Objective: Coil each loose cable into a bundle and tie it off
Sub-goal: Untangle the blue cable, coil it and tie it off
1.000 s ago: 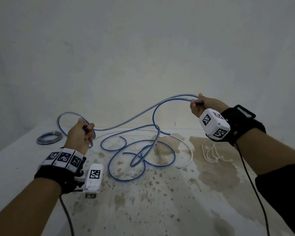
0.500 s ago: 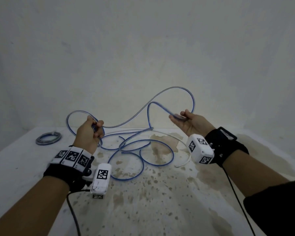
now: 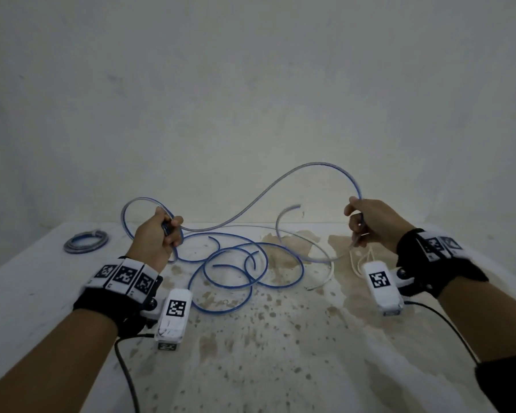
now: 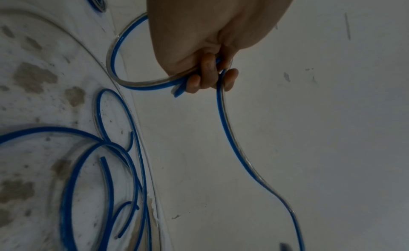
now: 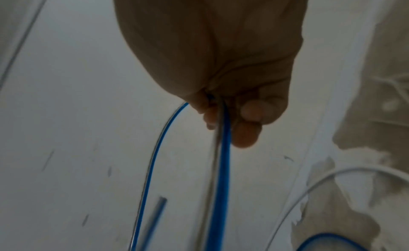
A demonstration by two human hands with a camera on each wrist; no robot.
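A long blue cable (image 3: pixel 252 265) sprawls in loose loops on the stained white table (image 3: pixel 280 353). My left hand (image 3: pixel 157 234) is raised over the table's back left and grips the cable in a fist, with one small loop (image 3: pixel 125 216) standing out behind it. In the left wrist view the fingers (image 4: pixel 205 76) curl round two strands of the cable (image 4: pixel 230 135). My right hand (image 3: pixel 370 222) is up at the right and grips the same cable (image 5: pixel 221 184). An arc of cable (image 3: pixel 280 186) hangs in the air between both hands.
A coiled grey-blue cable bundle (image 3: pixel 85 241) lies at the table's back left. A white cable (image 3: pixel 328 263) curves across the table's middle right, and thin white ties (image 3: pixel 361 257) lie below my right hand. A pale wall (image 3: pixel 251 84) rises behind the table.
My right hand moved in toward the left hand, then swung back out to the right along the cable. The left hand kept its grip and its loop. The loops on the table shifted.
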